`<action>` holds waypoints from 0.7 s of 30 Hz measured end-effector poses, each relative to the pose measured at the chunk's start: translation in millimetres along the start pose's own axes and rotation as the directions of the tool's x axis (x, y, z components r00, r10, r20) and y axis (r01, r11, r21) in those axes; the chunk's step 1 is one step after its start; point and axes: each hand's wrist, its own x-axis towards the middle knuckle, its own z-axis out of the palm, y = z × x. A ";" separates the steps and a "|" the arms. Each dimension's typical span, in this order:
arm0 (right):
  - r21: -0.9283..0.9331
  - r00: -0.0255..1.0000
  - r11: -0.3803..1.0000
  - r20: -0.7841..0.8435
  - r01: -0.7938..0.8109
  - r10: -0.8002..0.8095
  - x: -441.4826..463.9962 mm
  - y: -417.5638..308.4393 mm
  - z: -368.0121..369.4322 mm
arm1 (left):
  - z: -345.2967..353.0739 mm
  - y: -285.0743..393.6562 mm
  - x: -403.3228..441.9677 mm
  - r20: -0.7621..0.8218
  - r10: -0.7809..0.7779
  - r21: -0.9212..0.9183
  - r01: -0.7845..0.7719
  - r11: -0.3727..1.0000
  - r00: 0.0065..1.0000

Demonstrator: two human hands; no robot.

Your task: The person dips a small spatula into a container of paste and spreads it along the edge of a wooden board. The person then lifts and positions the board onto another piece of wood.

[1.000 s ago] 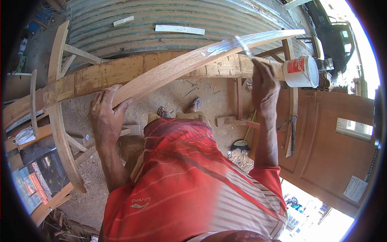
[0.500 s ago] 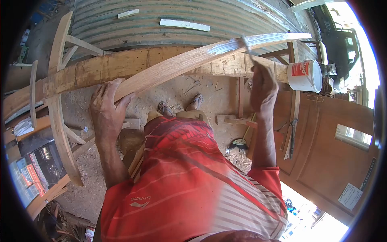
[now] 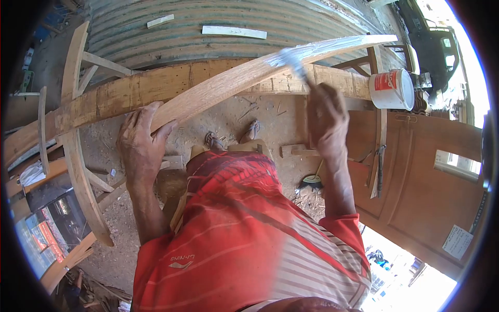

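A curved wooden strip lies at a slant across a long beam. White paint coats its far right part, while bare wood shows from the middle to the left end. My left hand grips that left end, fingers on one side and thumb on the other. In my right hand is a paintbrush, its blurred bristles touching the strip at the edge of the painted stretch.
A white bucket with a red label sits on the beam's right end. Behind, two pale wood pieces lie on corrugated metal sheet. A brown door panel stands at right, and a broom head is on the ground.
My right hand has moved the paintbrush left along the strip, to the left edge of the white paint. My left hand keeps its grip on the strip's end.
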 end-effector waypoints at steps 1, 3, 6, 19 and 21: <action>-0.038 0.997 0.999 -0.079 -0.029 0.026 6.4 18.4 -0.3 | 0.1 0.3 -0.4 -0.002 -0.005 -0.006 0.004 1.000 1.000; 0.075 0.966 0.981 -0.177 -0.179 0.189 8.4 40.2 -3.4 | 1.3 -1.0 -1.5 0.002 -0.001 -0.005 0.001 1.000 1.000; 0.400 0.867 0.852 -0.221 -0.337 0.447 -8.0 43.9 21.2 | 0.6 -1.8 0.8 0.012 -0.027 -0.011 0.027 1.000 1.000; 0.729 0.796 0.645 -0.241 -0.229 0.555 -15.1 -28.0 148.2 | -3.1 -1.5 3.1 0.080 -0.102 0.017 0.101 0.995 0.992; 0.742 0.819 0.627 -0.194 -0.237 0.540 -15.0 -42.4 144.8 | -1.9 2.1 2.8 0.054 -0.096 0.005 0.096 0.995 0.994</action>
